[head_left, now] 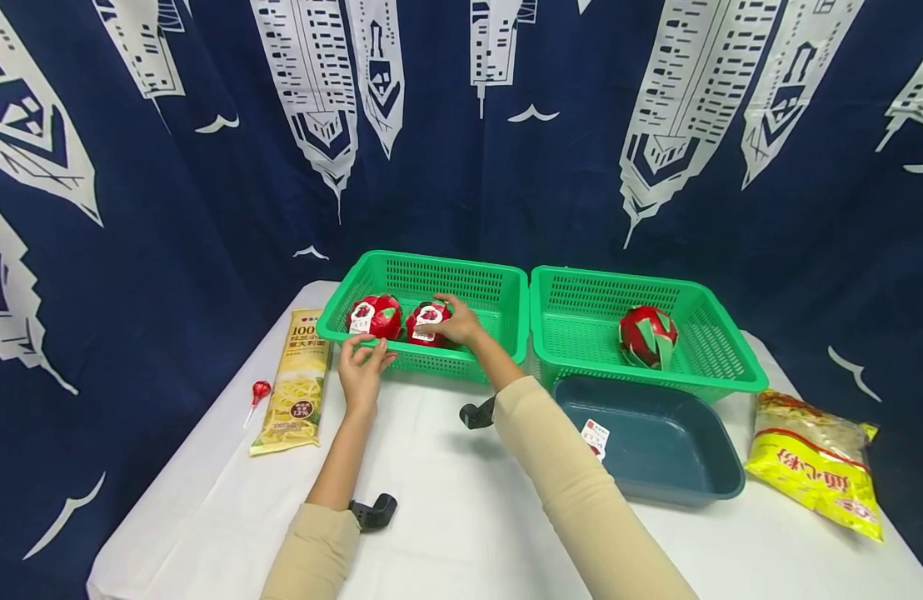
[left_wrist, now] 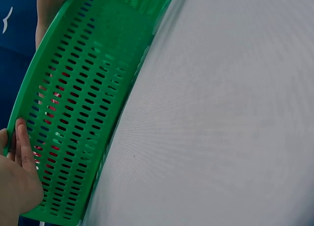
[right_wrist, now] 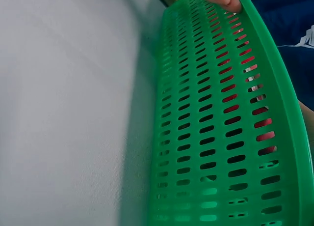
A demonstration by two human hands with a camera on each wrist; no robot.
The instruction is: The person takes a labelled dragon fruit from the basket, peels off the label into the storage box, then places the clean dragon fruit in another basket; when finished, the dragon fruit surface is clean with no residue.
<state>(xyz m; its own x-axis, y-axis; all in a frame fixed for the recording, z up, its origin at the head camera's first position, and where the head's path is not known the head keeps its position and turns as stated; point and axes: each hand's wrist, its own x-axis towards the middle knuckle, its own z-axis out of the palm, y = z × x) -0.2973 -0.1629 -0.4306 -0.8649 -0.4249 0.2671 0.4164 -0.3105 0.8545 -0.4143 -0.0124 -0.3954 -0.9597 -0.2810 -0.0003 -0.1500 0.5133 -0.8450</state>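
Note:
Two red balls with green leaf-like strips and white labels sit in the left green basket [head_left: 469, 364]. My right hand [head_left: 461, 323] reaches over the front rim and grips the right-hand red ball [head_left: 415, 323], fingers behind it and thumb across its label. Beside it lies the other red ball [head_left: 387, 315]. With thumb over the rim and fingers against the outer wall, my left hand [head_left: 360, 375] holds the basket's front edge; the left wrist view shows this hand [left_wrist: 22, 182] too. In the right wrist view, red shows through the slots of the basket wall [right_wrist: 196, 137].
A right green basket [head_left: 581, 333] contains another red ball [head_left: 645, 336]. In front stands a dark blue tray [head_left: 671, 446] with a white label card [head_left: 595, 437]. A yellow noodle bag [head_left: 814, 467] lies far right. A pasta pack [head_left: 292, 383] and red lollipop [head_left: 261, 390] lie left.

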